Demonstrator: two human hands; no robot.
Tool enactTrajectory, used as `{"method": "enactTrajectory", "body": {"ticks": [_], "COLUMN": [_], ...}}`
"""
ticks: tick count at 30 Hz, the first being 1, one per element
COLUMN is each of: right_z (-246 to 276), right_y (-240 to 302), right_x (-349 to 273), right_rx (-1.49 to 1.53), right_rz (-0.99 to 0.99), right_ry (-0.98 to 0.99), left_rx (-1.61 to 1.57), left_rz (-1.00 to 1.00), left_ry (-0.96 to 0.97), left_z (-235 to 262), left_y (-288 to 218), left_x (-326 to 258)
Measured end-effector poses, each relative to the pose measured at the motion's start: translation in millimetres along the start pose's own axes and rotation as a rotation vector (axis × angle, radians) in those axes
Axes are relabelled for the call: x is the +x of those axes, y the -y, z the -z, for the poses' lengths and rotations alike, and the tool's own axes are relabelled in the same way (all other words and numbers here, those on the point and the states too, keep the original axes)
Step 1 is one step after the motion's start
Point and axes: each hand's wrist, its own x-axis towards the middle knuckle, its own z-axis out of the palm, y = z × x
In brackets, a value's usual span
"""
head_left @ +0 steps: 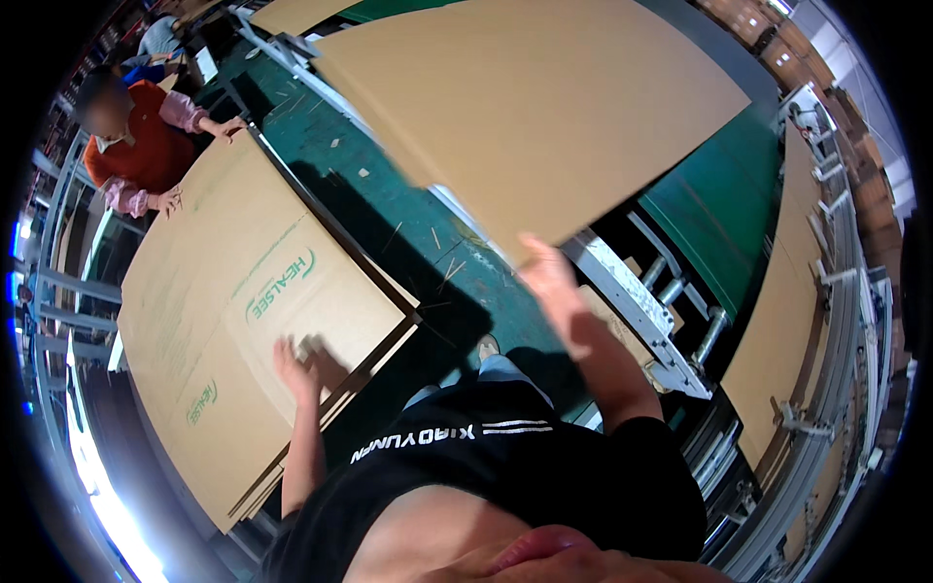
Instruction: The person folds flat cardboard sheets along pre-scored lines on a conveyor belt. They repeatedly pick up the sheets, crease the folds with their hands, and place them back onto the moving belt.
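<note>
My left hand (299, 369) hovers over or just touches the near part of a stack of printed cardboard sheets (233, 243) on the left. Its fingers are apart and slightly blurred, with nothing held. My right hand (546, 272) is closed at the near corner of a large plain cardboard sheet (544, 107); the fingers beneath are hidden. That sheet lies over a conveyor with a green belt (719, 214), and its left edge sticks out past the metal frame.
A co-worker in an orange top (146, 146) has both hands on the stack's far edge. Cardboard scraps litter the green floor (389, 209) between stack and conveyor. The conveyor's metal side frame (632, 301) is close to my right arm. More cardboard (777, 330) stands along a rail at right.
</note>
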Motion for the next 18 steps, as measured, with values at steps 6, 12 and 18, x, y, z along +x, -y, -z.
{"method": "enactTrajectory", "body": {"ticks": [6, 12, 18], "right_z": [-293, -244, 48], "right_y": [23, 256, 279], "right_x": [-183, -105, 87], "right_rx": [0.000, 0.260, -0.834], "right_rz": [-0.414, 0.399, 0.947], "right_ry": [0.905, 1.101, -0.238], "left_rx": [-0.683, -1.432, -1.477], "left_rz": [0.039, 0.829, 0.774], "left_ry": [0.770, 1.255, 0.955], "left_z": [-146, -213, -247], "left_y": [-191, -323, -342], "left_x": [60, 17, 12]}}
